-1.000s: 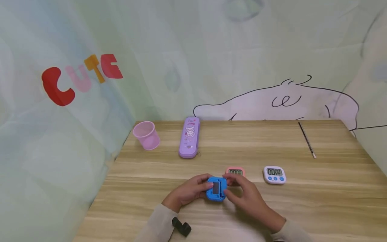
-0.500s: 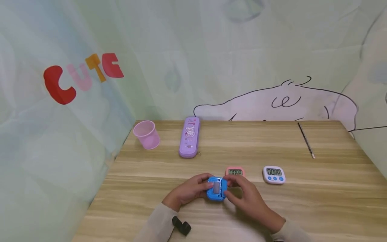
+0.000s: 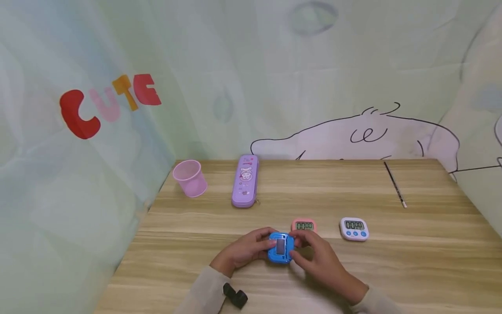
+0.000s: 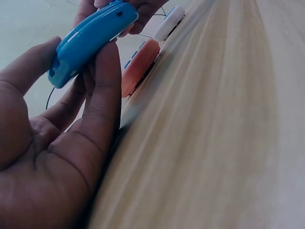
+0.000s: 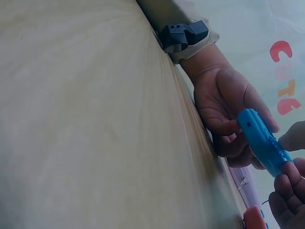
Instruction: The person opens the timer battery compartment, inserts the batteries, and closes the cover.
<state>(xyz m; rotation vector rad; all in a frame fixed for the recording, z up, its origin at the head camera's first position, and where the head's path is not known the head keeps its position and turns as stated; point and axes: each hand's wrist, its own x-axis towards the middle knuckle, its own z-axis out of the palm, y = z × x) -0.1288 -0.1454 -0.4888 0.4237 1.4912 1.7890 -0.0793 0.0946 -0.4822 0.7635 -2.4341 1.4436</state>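
Observation:
Just above the table, my left hand (image 3: 245, 252) grips a blue digital timer (image 3: 280, 258) by its left side, thumb on top and fingers beneath. The timer's back faces up, showing a grey rectangle and a slot along its right part. Thumb and fingertips of my right hand (image 3: 323, 261) pinch the right edge of the timer. In the left wrist view the timer (image 4: 93, 43) is tilted and clear of the tabletop. A pink timer (image 3: 304, 225) lies right behind the hands, partly covered by them. To its right is a white timer (image 3: 354, 229) with blue buttons.
A pink cup (image 3: 192, 179) stands at the back left of the wooden table (image 3: 176, 244), beside a purple pencil case (image 3: 245, 183). Toward the back right lies a dark pencil (image 3: 395, 185). A printed curtain (image 3: 235, 65) hangs behind the table.
The head view has shifted slightly, so the scene sits a little lower. Both hands keep nearly the same hold on the blue timer.

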